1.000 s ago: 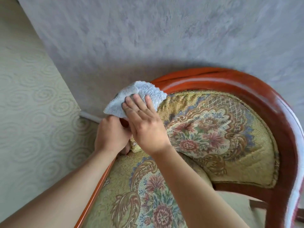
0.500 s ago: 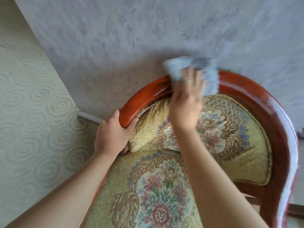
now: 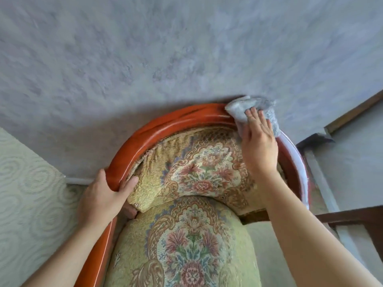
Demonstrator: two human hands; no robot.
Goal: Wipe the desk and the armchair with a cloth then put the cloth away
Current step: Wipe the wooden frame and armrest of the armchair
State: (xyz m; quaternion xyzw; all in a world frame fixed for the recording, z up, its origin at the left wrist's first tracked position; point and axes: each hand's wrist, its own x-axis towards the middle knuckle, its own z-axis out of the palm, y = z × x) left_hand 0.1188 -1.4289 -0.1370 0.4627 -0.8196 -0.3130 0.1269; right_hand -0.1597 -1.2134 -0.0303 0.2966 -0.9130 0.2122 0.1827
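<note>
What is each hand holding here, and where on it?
Left hand grips the armchair's wooden rail at its left end. Right hand presses the cloth flat against the rail.

pale cloth on armchair rail

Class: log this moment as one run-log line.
stage: wiping armchair rail | right hand: flat on cloth | left hand: grip on rail

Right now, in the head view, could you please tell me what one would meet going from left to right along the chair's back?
Left hand gripping the curved red-brown wooden back rail → floral tapestry back cushion → right hand pressing the pale grey-blue fluffy cloth → dark wooden side furniture.
</note>
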